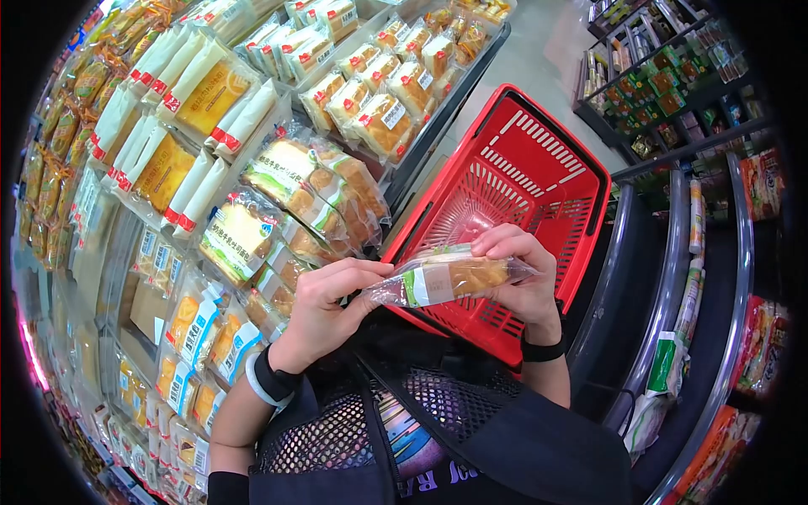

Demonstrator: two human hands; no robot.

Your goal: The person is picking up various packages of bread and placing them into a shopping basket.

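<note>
A clear plastic pack of bread (459, 280) with a white and green label stretches between my two hands, above the front of a red shopping basket (581, 181). My left hand (332, 303) pinches the wrapper's left end, thumb below and fingers on top. My right hand (523, 273) grips the other end, its fingers over the upper edge. Beside my left hand lie packs of sliced toast bread (237, 240) with green and white labels. No goods show inside the basket, though its near part is partly hidden by my hands and the pack.
Tilted shelves on the left hold rows of wrapped bread (202, 88) and blue-labelled packs (194, 328). Sandwich-like packs (383, 122) fill a dark-edged tray at the top. To the right stand dark shelves with curved metal rails (669, 252) and red packets (762, 345).
</note>
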